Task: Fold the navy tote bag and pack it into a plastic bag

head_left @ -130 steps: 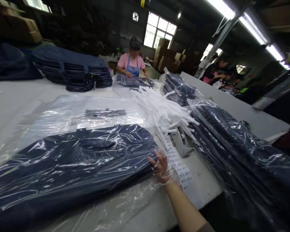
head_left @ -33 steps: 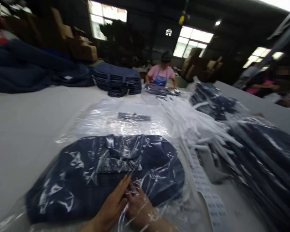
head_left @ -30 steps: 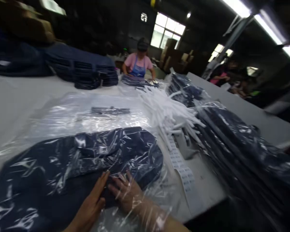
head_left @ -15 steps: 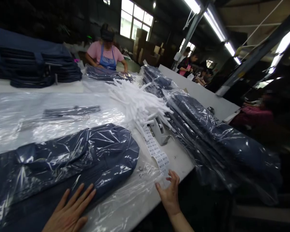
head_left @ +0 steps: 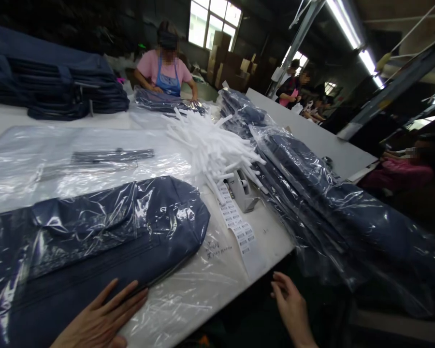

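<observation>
My left hand [head_left: 101, 316] lies flat with its fingers stretched out on the lower edge of a dark blue fabric bag [head_left: 105, 261] in a clear plastic sleeve. My right hand [head_left: 292, 304] is beyond the table's front edge, thumb and fingers pinched together; anything between them is too small to make out. A strip of printed barcode labels [head_left: 236, 220] runs down the table towards this hand, its lower end bare white. Behind the strip stands a grey tape dispenser [head_left: 244, 195], partly under a heap of white foam-like sticks [head_left: 217, 142].
More plastic-wrapped dark bags [head_left: 311, 193] are piled along the right edge. Flat clear sleeves [head_left: 58, 179] lie at left, and a stack of dark blue bags [head_left: 50, 79] stands behind them. A co-worker in a blue apron [head_left: 168, 79] handles a wrapped bag across the table.
My right hand has moved right, off the label strip's end and past the table edge, its fingers closing to a pinch. My left hand stays flat on the bag, slightly lower. The view has shifted.
</observation>
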`<state>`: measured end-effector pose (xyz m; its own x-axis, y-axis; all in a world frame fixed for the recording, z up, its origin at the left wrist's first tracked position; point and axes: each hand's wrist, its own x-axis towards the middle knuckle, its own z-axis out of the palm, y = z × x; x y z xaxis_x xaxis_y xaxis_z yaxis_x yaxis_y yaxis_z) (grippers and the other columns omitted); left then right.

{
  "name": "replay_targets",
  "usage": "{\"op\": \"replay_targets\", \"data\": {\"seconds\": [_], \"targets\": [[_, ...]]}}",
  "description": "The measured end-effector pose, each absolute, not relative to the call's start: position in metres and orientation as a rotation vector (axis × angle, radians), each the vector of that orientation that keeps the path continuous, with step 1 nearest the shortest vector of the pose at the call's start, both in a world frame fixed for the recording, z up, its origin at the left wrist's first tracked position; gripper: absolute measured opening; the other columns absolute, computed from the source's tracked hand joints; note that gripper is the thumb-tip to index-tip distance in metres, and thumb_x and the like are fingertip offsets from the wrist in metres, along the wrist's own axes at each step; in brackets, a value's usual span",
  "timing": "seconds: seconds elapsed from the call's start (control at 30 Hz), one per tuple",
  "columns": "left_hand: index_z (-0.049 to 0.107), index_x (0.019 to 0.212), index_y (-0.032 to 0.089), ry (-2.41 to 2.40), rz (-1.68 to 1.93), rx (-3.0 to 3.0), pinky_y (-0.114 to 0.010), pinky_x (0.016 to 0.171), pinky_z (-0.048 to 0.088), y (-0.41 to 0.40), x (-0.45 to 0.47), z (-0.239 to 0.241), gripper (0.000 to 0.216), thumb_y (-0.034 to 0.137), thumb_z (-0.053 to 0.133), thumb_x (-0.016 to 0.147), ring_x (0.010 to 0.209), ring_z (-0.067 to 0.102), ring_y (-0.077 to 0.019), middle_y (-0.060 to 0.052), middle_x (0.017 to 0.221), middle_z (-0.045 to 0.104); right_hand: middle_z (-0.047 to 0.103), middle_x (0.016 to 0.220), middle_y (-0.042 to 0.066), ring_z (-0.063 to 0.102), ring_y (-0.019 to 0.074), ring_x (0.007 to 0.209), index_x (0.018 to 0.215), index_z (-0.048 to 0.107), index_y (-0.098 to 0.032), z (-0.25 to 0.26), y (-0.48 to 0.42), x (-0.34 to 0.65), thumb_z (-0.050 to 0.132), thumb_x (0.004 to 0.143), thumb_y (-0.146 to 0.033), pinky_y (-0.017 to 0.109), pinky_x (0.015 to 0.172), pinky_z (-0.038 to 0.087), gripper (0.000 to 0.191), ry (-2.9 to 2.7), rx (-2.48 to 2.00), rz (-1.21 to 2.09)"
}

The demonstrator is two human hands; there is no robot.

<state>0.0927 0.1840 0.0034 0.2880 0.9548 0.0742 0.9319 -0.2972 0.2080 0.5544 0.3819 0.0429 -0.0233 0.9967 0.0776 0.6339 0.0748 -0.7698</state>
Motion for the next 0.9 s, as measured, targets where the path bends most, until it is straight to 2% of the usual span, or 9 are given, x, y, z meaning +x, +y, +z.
{"op": "replay_targets", "data": {"seconds": [0.1, 0.17, 0.23, 0.33, 0.47, 0.57, 0.67, 0.8, 0.9], "targets": [[0.017, 0.145, 0.045, 1.755, 0.265, 2.397, -0.041, 0.117, -0.011, 0.186, 0.09, 0.009, 0.059, 0.057, 0.042, 0.093, 0.132, 0.042, -0.0234, 0.007, 0.143, 0.045, 0.062, 0.126, 0.006, 0.056, 0.0241, 0.12, 0.115, 0.065, -0.03, 0.063, 0.419, 0.544, 0.045, 0.09, -0.016, 0.047, 0.1, 0.051, 0.035, -2.354, -1.124, 0.289], [0.019, 0.145, 0.046, 1.748, 0.256, 2.4, -0.039, 0.116, -0.013, 0.187, 0.087, 0.011, 0.062, 0.06, 0.046, 0.09, 0.131, 0.044, -0.0239, 0.007, 0.142, 0.046, 0.058, 0.134, -0.002, 0.046, 0.02, 0.131, 0.117, 0.063, -0.038, 0.073, 0.45, 0.515, 0.041, 0.089, -0.006, 0.047, 0.109, 0.042, 0.048, -2.709, -0.738, 0.26], [0.02, 0.145, 0.044, 1.708, 0.208, 2.407, -0.037, 0.116, -0.013, 0.188, 0.084, 0.013, 0.065, 0.06, 0.049, 0.089, 0.131, 0.043, -0.0241, 0.006, 0.143, 0.046, 0.053, 0.139, -0.008, 0.04, 0.0169, 0.136, 0.123, 0.057, -0.045, 0.078, 0.477, 0.481, 0.04, 0.089, -0.002, 0.048, 0.113, 0.033, 0.057, -2.982, -0.463, 0.38], [0.018, 0.145, 0.043, 1.616, 0.089, 2.364, -0.033, 0.118, -0.001, 0.189, 0.083, 0.019, 0.069, 0.056, 0.055, 0.088, 0.133, 0.042, -0.0222, 0.005, 0.144, 0.044, 0.048, 0.142, -0.014, 0.038, 0.0112, 0.136, 0.127, 0.049, -0.05, 0.081, 0.497, 0.443, 0.04, 0.086, -0.002, 0.042, 0.116, 0.026, 0.064, -3.233, -0.072, 0.634], [0.015, 0.144, 0.044, 1.673, 0.114, 2.269, -0.035, 0.12, 0.004, 0.191, 0.085, 0.029, 0.07, 0.054, 0.055, 0.088, 0.135, 0.039, -0.0207, 0.006, 0.144, 0.044, 0.054, 0.137, -0.006, 0.045, 0.0121, 0.131, 0.132, 0.051, -0.036, 0.084, 0.493, 0.423, 0.04, 0.087, -0.017, 0.036, 0.113, 0.031, 0.05, -3.018, 0.581, 0.919], [0.012, 0.146, 0.041, 1.565, 0.134, 2.269, -0.033, 0.12, 0.006, 0.196, 0.083, 0.033, 0.075, 0.057, 0.055, 0.087, 0.136, 0.036, -0.0187, 0.006, 0.145, 0.042, 0.072, 0.111, 0.001, 0.064, 0.0165, 0.11, 0.118, 0.065, -0.028, 0.089, 0.484, 0.41, 0.034, 0.093, -0.035, 0.037, 0.1, 0.047, 0.04, -2.729, 0.151, 1.307], [0.012, 0.148, 0.038, 1.559, 0.171, 2.258, -0.037, 0.121, 0.005, 0.2, 0.085, 0.042, 0.072, 0.054, 0.052, 0.09, 0.14, 0.028, -0.0185, 0.005, 0.147, 0.04, 0.075, 0.087, 0.007, 0.071, 0.0225, 0.085, 0.096, 0.072, -0.02, 0.086, 0.48, 0.395, 0.033, 0.092, -0.055, 0.042, 0.084, 0.055, 0.052, -2.306, -0.648, 1.741], [0.031, 0.146, 0.029, 1.588, 0.287, 2.219, -0.045, 0.12, 0.011, 0.19, 0.084, 0.071, 0.049, 0.04, 0.04, 0.099, 0.143, 0.02, -0.0199, 0.0, 0.15, 0.035, 0.073, 0.069, 0.012, 0.071, 0.0301, 0.066, 0.076, 0.069, -0.018, 0.065, 0.486, 0.381, 0.052, 0.067, -0.08, 0.049, 0.073, 0.057, 0.065, -1.785, -1.232, 1.974], [0.046, 0.138, 0.02, 1.658, 0.364, 2.215, -0.038, 0.119, 0.021, 0.153, 0.053, 0.104, 0.041, 0.028, 0.032, 0.1, 0.137, 0.036, -0.016, -0.006, 0.143, 0.046, 0.072, 0.065, 0.013, 0.07, 0.0304, 0.063, 0.068, 0.069, -0.02, 0.048, 0.497, 0.381, 0.061, 0.056, -0.079, 0.049, 0.075, 0.057, 0.06, -1.704, -1.407, 1.957]]}}
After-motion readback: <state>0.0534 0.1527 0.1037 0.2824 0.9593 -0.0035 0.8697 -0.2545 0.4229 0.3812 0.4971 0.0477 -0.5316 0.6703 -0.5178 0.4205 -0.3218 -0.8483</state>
